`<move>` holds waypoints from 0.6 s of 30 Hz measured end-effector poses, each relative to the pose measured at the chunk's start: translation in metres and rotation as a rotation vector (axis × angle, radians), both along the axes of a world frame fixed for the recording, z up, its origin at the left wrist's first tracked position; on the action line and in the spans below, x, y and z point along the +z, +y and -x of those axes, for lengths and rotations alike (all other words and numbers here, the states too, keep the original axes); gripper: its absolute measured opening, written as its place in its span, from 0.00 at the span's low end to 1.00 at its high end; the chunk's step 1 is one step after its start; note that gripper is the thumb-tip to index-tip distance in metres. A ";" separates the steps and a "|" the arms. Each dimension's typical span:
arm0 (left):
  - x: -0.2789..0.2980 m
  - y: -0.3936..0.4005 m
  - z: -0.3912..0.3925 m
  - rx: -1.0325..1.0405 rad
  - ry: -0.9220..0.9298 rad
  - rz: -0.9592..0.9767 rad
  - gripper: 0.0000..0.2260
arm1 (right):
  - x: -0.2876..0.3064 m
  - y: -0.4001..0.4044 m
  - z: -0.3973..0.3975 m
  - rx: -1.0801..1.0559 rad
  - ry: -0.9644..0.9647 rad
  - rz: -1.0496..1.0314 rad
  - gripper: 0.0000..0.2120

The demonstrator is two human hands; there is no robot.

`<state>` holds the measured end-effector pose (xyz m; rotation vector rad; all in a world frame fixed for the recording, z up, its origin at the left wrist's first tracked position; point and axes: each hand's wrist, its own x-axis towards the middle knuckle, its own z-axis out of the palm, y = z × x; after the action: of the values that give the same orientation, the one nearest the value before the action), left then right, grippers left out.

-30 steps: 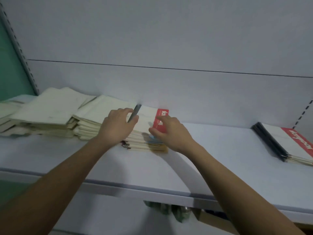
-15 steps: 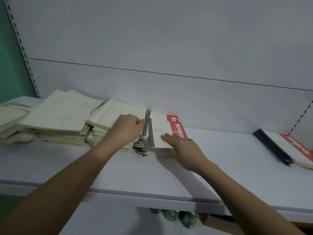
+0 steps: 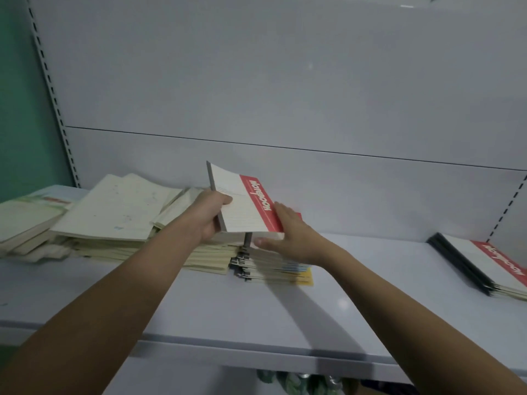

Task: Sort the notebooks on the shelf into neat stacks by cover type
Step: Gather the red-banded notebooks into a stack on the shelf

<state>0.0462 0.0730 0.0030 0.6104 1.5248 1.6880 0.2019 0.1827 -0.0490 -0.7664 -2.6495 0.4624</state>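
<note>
My left hand (image 3: 209, 216) grips a white notebook with a red band (image 3: 242, 205) by its grey spine and holds it lifted above the middle stack (image 3: 273, 266). My right hand (image 3: 288, 233) lies with straight fingers against the notebook's red edge, thumb just over the stack's top. To the left lie untidy piles of cream-covered notebooks (image 3: 114, 212). A neat stack of red-band notebooks with black spines (image 3: 484, 263) sits at the far right of the shelf (image 3: 370, 309).
The white back panel (image 3: 285, 95) rises behind the shelf, with slotted uprights at both sides and a green wall at far left. Dim objects show below the shelf's front edge (image 3: 285, 354).
The red-band notebook has come up off the middle stack in my left hand. My right hand moved from the stack's top to the notebook's right edge.
</note>
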 end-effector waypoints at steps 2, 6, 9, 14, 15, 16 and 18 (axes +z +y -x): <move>0.000 -0.008 0.013 0.050 0.007 -0.014 0.18 | -0.013 0.013 -0.003 -0.057 -0.091 0.035 0.54; -0.005 -0.016 0.034 0.089 0.062 0.015 0.19 | -0.042 0.011 -0.006 -0.053 -0.268 -0.065 0.44; -0.012 -0.021 0.042 0.103 0.094 0.038 0.19 | -0.045 -0.005 -0.017 -0.081 -0.152 -0.155 0.32; -0.018 -0.023 0.049 0.073 0.145 0.084 0.20 | -0.025 -0.029 -0.046 -0.116 -0.097 -0.016 0.22; -0.018 -0.022 0.047 0.064 0.156 0.083 0.20 | -0.020 -0.028 -0.047 -0.160 -0.026 0.089 0.21; -0.017 -0.021 0.044 0.051 0.169 0.082 0.20 | -0.016 -0.025 -0.045 -0.204 0.054 0.156 0.22; -0.016 -0.018 0.036 0.003 0.216 0.089 0.19 | -0.009 -0.019 -0.038 -0.270 0.234 0.221 0.26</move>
<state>0.0104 0.0555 -0.0131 0.7624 1.7432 1.5875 0.2397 0.1634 -0.0577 -1.0494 -2.2620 0.7278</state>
